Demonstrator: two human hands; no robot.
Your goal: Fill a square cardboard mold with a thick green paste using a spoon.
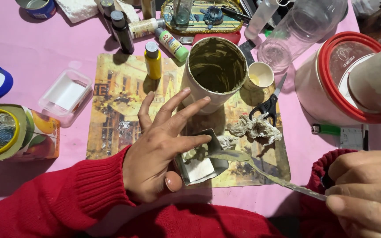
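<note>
Olive paste already coats the cardboard tube (217, 72) at upper centre. The left hand (164, 145), fingers spread, steadies a small metal tray (199, 165) at lower centre; the right hand (367, 189) grips a smeared spatula (261, 169) whose tip rests on the tray.

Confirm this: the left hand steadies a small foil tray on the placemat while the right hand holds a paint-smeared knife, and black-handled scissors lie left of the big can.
One detail is off. In the head view the scissors lie right of the big can, not left. The left hand does steady the foil tray on the placemat, and the right hand holds the knife.
</note>
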